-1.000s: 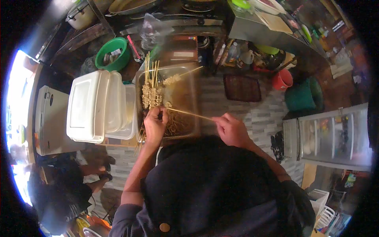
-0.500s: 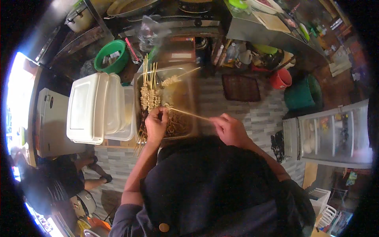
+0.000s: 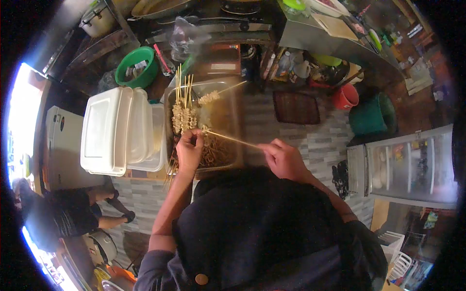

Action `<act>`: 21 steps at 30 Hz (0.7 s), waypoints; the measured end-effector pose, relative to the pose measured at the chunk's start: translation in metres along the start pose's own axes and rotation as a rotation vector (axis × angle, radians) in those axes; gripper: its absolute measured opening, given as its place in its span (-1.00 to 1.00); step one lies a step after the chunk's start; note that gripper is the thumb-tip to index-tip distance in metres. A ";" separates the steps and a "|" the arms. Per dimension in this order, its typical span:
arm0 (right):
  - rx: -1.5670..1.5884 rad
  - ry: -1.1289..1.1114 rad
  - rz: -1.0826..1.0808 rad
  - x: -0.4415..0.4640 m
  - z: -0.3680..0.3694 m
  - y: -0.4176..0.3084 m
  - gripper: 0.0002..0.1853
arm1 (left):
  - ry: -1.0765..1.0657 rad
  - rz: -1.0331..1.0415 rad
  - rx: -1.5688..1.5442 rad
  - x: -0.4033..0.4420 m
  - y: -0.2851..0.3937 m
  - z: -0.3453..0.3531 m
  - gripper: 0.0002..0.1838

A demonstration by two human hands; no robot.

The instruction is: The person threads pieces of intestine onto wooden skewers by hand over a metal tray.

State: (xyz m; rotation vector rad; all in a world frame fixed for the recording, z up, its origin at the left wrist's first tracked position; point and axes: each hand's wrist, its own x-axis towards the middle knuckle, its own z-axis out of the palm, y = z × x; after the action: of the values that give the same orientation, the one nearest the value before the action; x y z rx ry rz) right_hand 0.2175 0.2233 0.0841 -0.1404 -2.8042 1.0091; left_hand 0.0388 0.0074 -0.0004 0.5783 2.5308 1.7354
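Over the metal tray (image 3: 240,145), my right hand (image 3: 283,157) grips the blunt end of a bamboo skewer (image 3: 233,139). Its other end reaches to my left hand (image 3: 190,148), whose thumb and forefinger are pinched at the tip. A small pale food piece seems to be there, mostly hidden by the fingers. Several loaded skewers (image 3: 183,116) lie side by side in the tray's far left part, sticks pointing away. One more loaded skewer (image 3: 209,97) slants to the right of them. Loose brownish food strips (image 3: 216,151) fill the near part of the tray.
White plastic containers (image 3: 106,131) are stacked left of the tray. A green basin (image 3: 137,68) stands beyond them. On the tiled floor to the right are a dark red mat (image 3: 296,107), a red bucket (image 3: 345,96) and a green bin (image 3: 373,114). Another person (image 3: 73,211) is at lower left.
My left hand has shifted slightly left and up, still pinching at the skewer's tip. The right hand keeps its hold almost in place. The other person at lower left has moved a little.
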 end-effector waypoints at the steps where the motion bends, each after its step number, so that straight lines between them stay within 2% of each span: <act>1: -0.018 0.022 0.023 0.000 -0.001 -0.004 -0.76 | -0.024 -0.044 0.003 -0.001 0.001 -0.001 -0.90; 3: -0.036 0.044 0.046 0.000 -0.002 -0.006 -0.78 | -0.049 -0.087 0.007 -0.001 0.002 -0.001 -0.90; 6: -0.040 0.070 0.013 -0.001 -0.001 -0.005 -0.77 | -0.014 -0.030 0.057 -0.002 0.007 -0.002 -0.91; 8: -0.043 0.068 0.003 -0.001 -0.001 -0.005 -0.77 | -0.006 0.102 0.156 -0.002 0.014 -0.004 -0.91; 11: -0.052 0.074 -0.014 -0.003 0.005 0.003 -0.74 | -0.016 0.132 0.297 -0.002 0.014 -0.005 -0.90; 12: -0.066 0.093 -0.001 -0.005 0.011 0.008 -0.74 | -0.007 0.202 0.304 -0.003 0.013 -0.007 -0.89; 13: -0.043 0.079 -0.039 -0.007 0.018 0.013 -0.74 | -0.005 0.286 0.294 -0.003 0.011 -0.007 -0.89; 16: 0.009 0.014 -0.097 -0.008 0.012 0.016 -0.77 | -0.056 0.308 0.351 -0.003 0.026 -0.011 -0.87; 18: -0.035 -0.057 0.016 -0.006 0.006 0.010 -0.82 | -0.075 0.347 0.418 -0.004 0.036 -0.009 -0.90; 20: -0.007 -0.009 -0.141 -0.005 0.012 0.021 -0.83 | -0.130 0.349 0.488 -0.005 0.028 -0.006 -0.92; 21: -0.038 0.032 -0.119 -0.005 0.021 0.027 -0.83 | -0.175 0.352 0.537 -0.003 0.019 -0.005 -0.92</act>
State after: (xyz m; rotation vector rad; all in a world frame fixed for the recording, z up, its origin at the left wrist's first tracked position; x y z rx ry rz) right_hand 0.2194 0.2300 0.0507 0.0062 -2.7666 0.9188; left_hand 0.0461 0.0079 0.0183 1.1982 2.8861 0.9757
